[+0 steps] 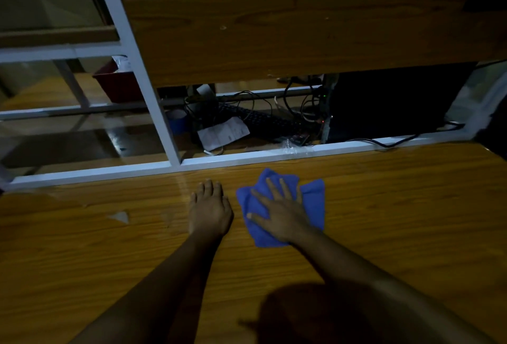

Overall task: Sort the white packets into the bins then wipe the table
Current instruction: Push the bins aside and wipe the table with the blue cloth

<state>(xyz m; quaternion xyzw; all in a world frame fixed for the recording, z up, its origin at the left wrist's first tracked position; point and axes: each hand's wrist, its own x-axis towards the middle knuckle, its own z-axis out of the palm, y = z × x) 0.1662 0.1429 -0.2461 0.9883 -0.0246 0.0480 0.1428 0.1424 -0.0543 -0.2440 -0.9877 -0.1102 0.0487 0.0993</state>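
Dim light. Far left, behind the white metal frame (153, 91): a red bin (115, 83) with a white packet (122, 62) showing above its rim.

Wood-grain tabletop (397, 220) in front. A small pale chip (119, 217) marks its surface left of the hands.

Left hand (210, 210): palm down, flat on the bare tabletop, fingers (210, 187) straight and close together, holding nothing. It lies just beside the cloth and does not touch it.

Beyond the frame, past the hands: a blue tape roll (177, 121), a sheet of paper (223, 132), a dark keyboard (258, 120) and tangled cables (307, 105).

Blue cloth (314, 201): crumpled on the tabletop near the frame rail, right of the left hand.

Right hand (277, 212): palm down on top of the cloth, fingers (274, 187) straight and spread, pressing it flat. Cloth shows beyond the fingertips, on both sides and under the wrist.
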